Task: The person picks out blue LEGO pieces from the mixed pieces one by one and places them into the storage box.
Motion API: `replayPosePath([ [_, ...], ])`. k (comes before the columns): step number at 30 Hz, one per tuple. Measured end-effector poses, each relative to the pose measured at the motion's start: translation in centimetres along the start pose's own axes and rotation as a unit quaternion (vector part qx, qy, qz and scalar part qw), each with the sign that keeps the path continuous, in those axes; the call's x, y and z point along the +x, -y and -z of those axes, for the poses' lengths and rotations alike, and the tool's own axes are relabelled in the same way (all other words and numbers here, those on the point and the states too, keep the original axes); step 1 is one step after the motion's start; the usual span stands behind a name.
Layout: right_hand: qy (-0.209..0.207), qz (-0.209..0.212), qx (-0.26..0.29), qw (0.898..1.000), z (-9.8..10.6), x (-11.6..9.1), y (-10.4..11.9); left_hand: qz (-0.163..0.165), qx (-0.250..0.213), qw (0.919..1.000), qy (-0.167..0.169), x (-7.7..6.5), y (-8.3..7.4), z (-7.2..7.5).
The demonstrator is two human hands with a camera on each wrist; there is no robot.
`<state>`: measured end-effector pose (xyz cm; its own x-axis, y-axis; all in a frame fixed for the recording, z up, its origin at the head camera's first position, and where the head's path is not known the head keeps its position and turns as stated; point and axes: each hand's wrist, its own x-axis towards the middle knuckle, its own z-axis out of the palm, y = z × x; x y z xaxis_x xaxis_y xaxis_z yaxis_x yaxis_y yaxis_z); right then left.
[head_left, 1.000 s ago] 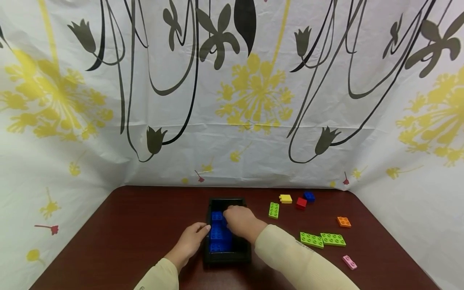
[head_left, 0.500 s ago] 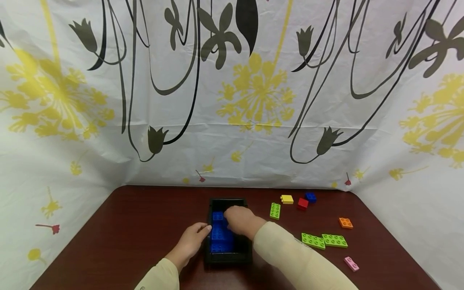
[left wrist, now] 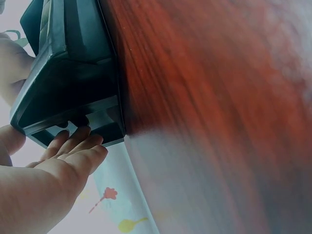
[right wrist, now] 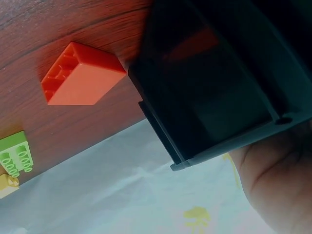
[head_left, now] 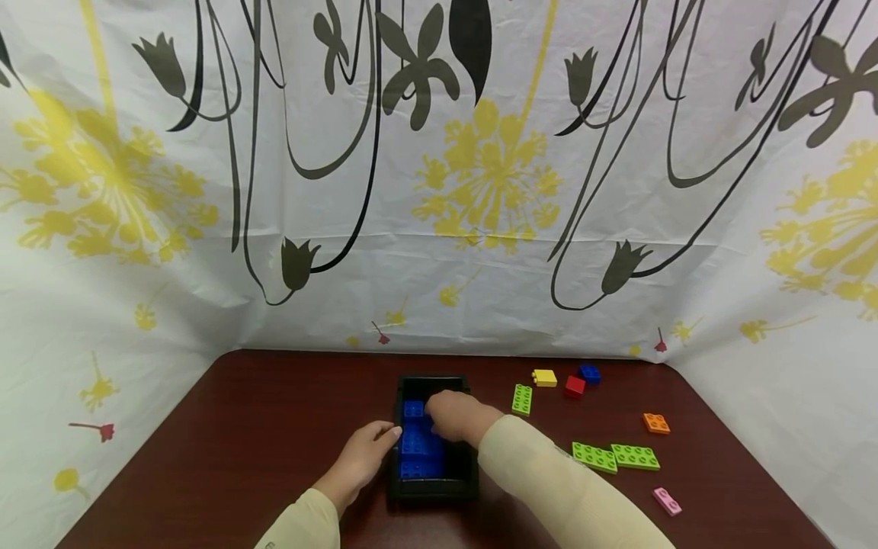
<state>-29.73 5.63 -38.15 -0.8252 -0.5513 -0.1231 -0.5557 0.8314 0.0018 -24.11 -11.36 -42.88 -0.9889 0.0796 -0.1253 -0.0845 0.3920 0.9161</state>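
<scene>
A black bin [head_left: 434, 492] stands at the middle of the table with blue bricks [head_left: 421, 444] lined up along its left half. My left hand [head_left: 360, 457] grips the bin's left side. In the left wrist view its thumb [left wrist: 10, 139] lies at the rim and its fingers [left wrist: 80, 148] rest against the outer wall. My right hand [head_left: 456, 415] reaches into the bin's far right part. Its fingers curl down over blue brick there, and the hand covers most of that piece. In the right wrist view the bin wall hides those fingers.
Right of the bin lie yellow [head_left: 545, 378], red [head_left: 575, 386], blue [head_left: 589, 374], orange [head_left: 656, 423] and pink [head_left: 667, 501] bricks. Several green bricks [head_left: 594, 457] lie among them. An orange-red brick [right wrist: 90, 75] lies by the bin in the right wrist view. A patterned curtain [head_left: 439, 320] hangs behind.
The head view has shifted slightly, so everything sits a little further right. Both hands have stayed at the bin in nearly the same pose.
</scene>
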Motion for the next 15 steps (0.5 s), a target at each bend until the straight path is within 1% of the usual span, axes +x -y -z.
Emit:
replayPosePath([
  [4,0.004,0.002,0.006,1.0,0.1,0.12,-0.02,0.0,-0.002,1.0,0.001,0.02,0.05,0.02],
  [10,0.032,-0.005,0.019,0.999,0.04,0.37,0.01,0.007,-0.014,0.9998,0.008,-0.02,0.16,-0.08],
  [15,0.03,-0.002,0.016,0.999,-0.06,0.39,0.03,0.001,-0.011,0.9999,0.003,-0.11,0.04,-0.05],
])
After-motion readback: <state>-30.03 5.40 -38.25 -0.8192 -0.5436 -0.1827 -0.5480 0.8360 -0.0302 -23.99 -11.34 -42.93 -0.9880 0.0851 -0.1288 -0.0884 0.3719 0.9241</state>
